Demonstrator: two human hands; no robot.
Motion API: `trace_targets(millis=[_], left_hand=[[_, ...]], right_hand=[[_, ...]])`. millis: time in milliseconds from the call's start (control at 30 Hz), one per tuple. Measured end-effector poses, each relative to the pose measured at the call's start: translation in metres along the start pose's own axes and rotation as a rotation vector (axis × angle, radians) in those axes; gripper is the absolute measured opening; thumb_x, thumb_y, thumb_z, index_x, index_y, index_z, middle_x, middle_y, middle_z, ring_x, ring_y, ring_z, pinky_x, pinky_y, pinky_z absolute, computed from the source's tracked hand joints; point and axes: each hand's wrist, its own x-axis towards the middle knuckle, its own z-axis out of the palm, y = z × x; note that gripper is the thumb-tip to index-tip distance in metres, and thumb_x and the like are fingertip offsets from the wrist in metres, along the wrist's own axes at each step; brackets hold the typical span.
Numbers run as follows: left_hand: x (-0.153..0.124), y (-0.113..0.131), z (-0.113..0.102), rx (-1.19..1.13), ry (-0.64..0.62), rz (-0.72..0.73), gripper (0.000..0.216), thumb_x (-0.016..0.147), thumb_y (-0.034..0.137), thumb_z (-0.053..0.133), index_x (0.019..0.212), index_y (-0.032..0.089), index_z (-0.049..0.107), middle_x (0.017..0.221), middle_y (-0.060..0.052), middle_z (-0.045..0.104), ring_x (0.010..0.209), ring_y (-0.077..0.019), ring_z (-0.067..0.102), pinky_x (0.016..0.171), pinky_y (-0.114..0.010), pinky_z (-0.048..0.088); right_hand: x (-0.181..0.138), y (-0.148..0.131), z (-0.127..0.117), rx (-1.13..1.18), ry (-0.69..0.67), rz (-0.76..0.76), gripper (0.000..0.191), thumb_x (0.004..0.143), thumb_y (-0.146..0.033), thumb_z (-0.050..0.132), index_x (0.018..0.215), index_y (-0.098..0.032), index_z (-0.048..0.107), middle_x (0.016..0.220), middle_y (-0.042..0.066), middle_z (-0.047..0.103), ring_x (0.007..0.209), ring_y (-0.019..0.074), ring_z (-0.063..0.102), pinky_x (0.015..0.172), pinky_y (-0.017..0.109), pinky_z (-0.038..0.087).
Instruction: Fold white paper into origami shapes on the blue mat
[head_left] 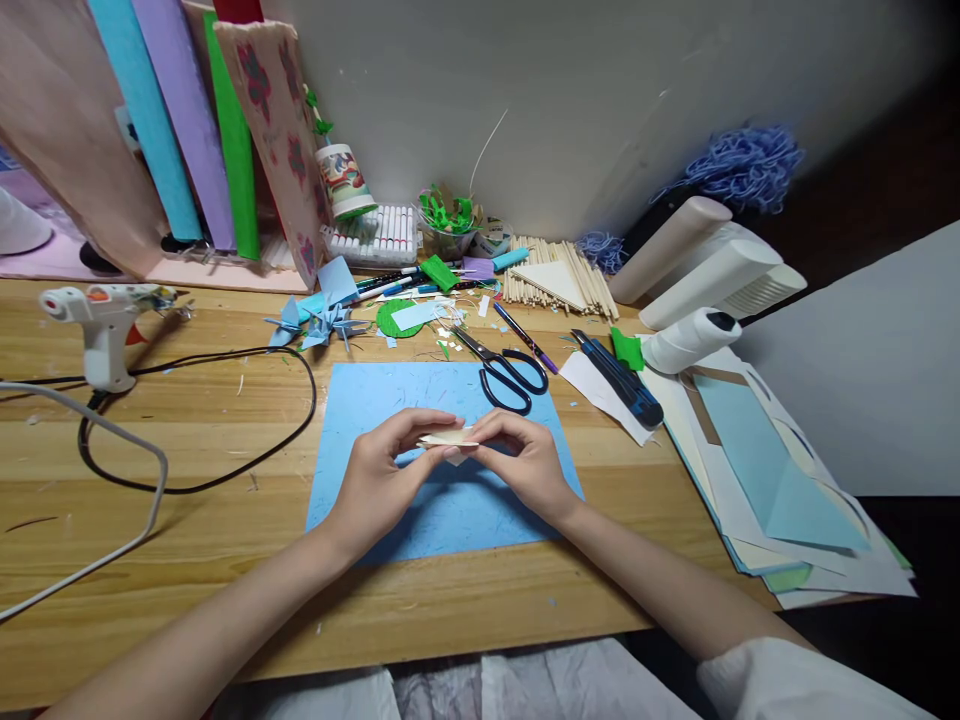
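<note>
Both my hands meet over a light blue paper sheet (pixel 390 400) lying on the wooden desk (pixel 225 420). Between them is a small folded piece of cream paper (pixel 448 438). My left hand (pixel 386 470) pinches its left end with thumb and fingers curled. My right hand (pixel 521 460) pinches its right end the same way. The paper is held flat, just above the blue sheet.
Black scissors (pixel 506 375) lie just beyond my hands, with a purple pen (pixel 525 338) and a blue utility knife (pixel 619 378) to their right. A glue gun (pixel 105 320) and black cable (pixel 300 400) are at left. Stacked paper sheets (pixel 765 470) are right; blue paper cranes (pixel 319 322) and wooden sticks (pixel 559 272) behind.
</note>
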Motion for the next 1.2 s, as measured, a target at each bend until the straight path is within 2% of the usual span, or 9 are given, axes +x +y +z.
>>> trace_targets(millis=[233, 333, 433, 567, 733, 833, 933, 1067, 1200], left_hand=[[0.005, -0.006, -0.003, -0.147, 0.122, -0.145, 0.028, 0.066, 0.024, 0.068, 0.091, 0.015, 0.058, 0.082, -0.005, 0.069, 0.076, -0.0166, 0.065, 0.067, -0.024, 0.051], [0.006, -0.004, -0.004, -0.088, 0.133, -0.141, 0.026, 0.066, 0.024, 0.069, 0.088, 0.015, 0.059, 0.072, -0.002, 0.068, 0.069, -0.0158, 0.065, 0.064, -0.024, 0.05], [0.005, -0.002, -0.004, -0.022, 0.139, -0.109, 0.023, 0.066, 0.025, 0.068, 0.086, 0.015, 0.06, 0.069, -0.001, 0.067, 0.066, -0.0153, 0.064, 0.064, -0.024, 0.05], [0.005, -0.004, -0.004, -0.063, 0.088, -0.094, 0.025, 0.068, 0.027, 0.068, 0.09, 0.017, 0.059, 0.078, -0.002, 0.067, 0.074, -0.0151, 0.064, 0.069, -0.022, 0.049], [0.007, -0.013, -0.003, -0.205, -0.05, -0.169, 0.029, 0.083, 0.038, 0.046, 0.099, 0.018, 0.06, 0.094, -0.004, 0.066, 0.081, -0.0161, 0.063, 0.075, -0.026, 0.05], [0.008, -0.012, -0.003, -0.183, -0.08, -0.165, 0.028, 0.083, 0.037, 0.047, 0.098, 0.019, 0.062, 0.095, -0.004, 0.066, 0.081, -0.0168, 0.063, 0.074, -0.026, 0.049], [0.008, -0.009, -0.003, -0.123, -0.079, -0.148, 0.026, 0.08, 0.031, 0.053, 0.099, 0.018, 0.063, 0.096, -0.004, 0.067, 0.083, -0.0181, 0.061, 0.073, -0.025, 0.048], [0.006, -0.008, -0.004, -0.017, -0.051, -0.102, 0.027, 0.077, 0.025, 0.056, 0.102, 0.019, 0.064, 0.103, -0.004, 0.065, 0.09, -0.0189, 0.06, 0.075, -0.024, 0.047], [0.005, -0.011, -0.006, 0.109, 0.006, -0.082, 0.026, 0.078, 0.029, 0.054, 0.1, 0.018, 0.065, 0.097, -0.005, 0.067, 0.082, -0.0176, 0.061, 0.071, -0.024, 0.047]], right_hand=[[-0.001, 0.002, 0.001, -0.004, 0.064, 0.061, 0.014, 0.068, -0.018, 0.068, 0.074, -0.02, 0.056, 0.075, 0.0, 0.057, 0.072, 0.0135, 0.057, 0.068, 0.027, 0.049], [-0.001, 0.001, 0.003, 0.052, 0.007, 0.135, 0.03, 0.065, -0.02, 0.07, 0.088, -0.022, 0.051, 0.078, -0.001, 0.057, 0.074, 0.0128, 0.058, 0.065, 0.025, 0.049], [-0.001, 0.0, 0.004, 0.029, -0.054, 0.14, 0.03, 0.067, -0.023, 0.069, 0.091, -0.022, 0.051, 0.084, 0.0, 0.057, 0.078, 0.013, 0.058, 0.065, 0.025, 0.049], [-0.002, -0.001, 0.005, 0.019, -0.067, 0.105, 0.021, 0.072, -0.024, 0.065, 0.09, -0.023, 0.053, 0.087, 0.001, 0.056, 0.081, 0.0138, 0.056, 0.067, 0.025, 0.049], [0.001, 0.001, 0.003, 0.179, -0.025, 0.095, 0.02, 0.074, -0.025, 0.064, 0.091, -0.024, 0.054, 0.091, 0.001, 0.054, 0.086, 0.0147, 0.055, 0.067, 0.025, 0.05], [0.003, 0.002, 0.001, 0.249, -0.052, 0.124, 0.022, 0.076, -0.029, 0.061, 0.096, -0.025, 0.055, 0.096, 0.002, 0.054, 0.086, 0.016, 0.055, 0.065, 0.027, 0.052], [0.003, 0.002, 0.0, 0.275, -0.093, 0.151, 0.021, 0.079, -0.031, 0.057, 0.1, -0.026, 0.055, 0.101, 0.003, 0.055, 0.084, 0.0157, 0.056, 0.066, 0.028, 0.053], [0.004, 0.002, -0.001, 0.304, -0.142, 0.167, 0.011, 0.083, -0.028, 0.053, 0.092, -0.024, 0.056, 0.102, 0.003, 0.055, 0.087, 0.0154, 0.057, 0.068, 0.027, 0.053], [0.003, 0.0, -0.001, 0.269, -0.207, 0.137, 0.013, 0.085, -0.025, 0.049, 0.096, -0.022, 0.055, 0.108, 0.004, 0.052, 0.09, 0.015, 0.056, 0.072, 0.027, 0.052]])
